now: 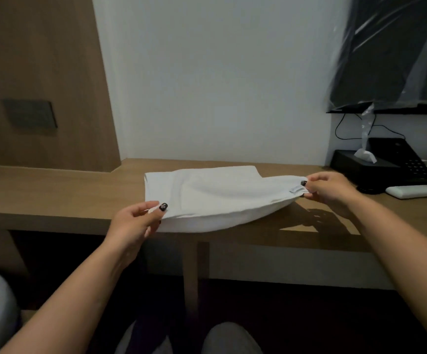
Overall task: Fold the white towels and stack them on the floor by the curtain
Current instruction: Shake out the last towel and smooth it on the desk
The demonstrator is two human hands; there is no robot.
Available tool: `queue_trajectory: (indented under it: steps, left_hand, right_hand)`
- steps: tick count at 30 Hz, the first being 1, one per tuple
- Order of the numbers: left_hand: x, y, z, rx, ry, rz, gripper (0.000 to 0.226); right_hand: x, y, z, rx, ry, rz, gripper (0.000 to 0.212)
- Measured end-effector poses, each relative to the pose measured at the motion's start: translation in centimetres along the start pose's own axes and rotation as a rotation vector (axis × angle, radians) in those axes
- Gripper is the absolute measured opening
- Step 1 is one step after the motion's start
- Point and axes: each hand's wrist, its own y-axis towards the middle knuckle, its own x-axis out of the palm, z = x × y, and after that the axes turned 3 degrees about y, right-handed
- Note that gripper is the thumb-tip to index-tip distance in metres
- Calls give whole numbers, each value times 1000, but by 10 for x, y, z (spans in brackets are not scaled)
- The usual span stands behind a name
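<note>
Towel [215, 198] on counter [53, 198]: light, limp, sags mid-span. Left hand [140, 221] and right hand [327, 190] each pinch a near corner; judge corners the best hold.

A dim indoor scene in muted grey-brown tones. The white wall [220, 80] looks grey and is brightest in its middle, fading darker toward the corners. Light falls from above and to the left: the right hand [331, 191] throws a hard, dark shadow [319, 221] onto the bench [53, 198], down and to the right of the towel [215, 198]. Under the bench is near black. The plastic wrap [396, 47] at top right shows pale streaks of glare. The whole picture is soft and slightly blurred. Straight edges bow and lean outward near the frame's borders from the wide lens.
</note>
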Motion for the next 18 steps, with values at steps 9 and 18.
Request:
queue_trajectory:
  steps: [9,18]
  left_hand:
    - [-12,-1,102,225,245,-11,22]
    - [-4,5,207,597,270,-74,29]
  right_hand:
    - [2,6,-68,-316,257,-12,34]
    - [-26,-14,-155,-727,73,81,24]
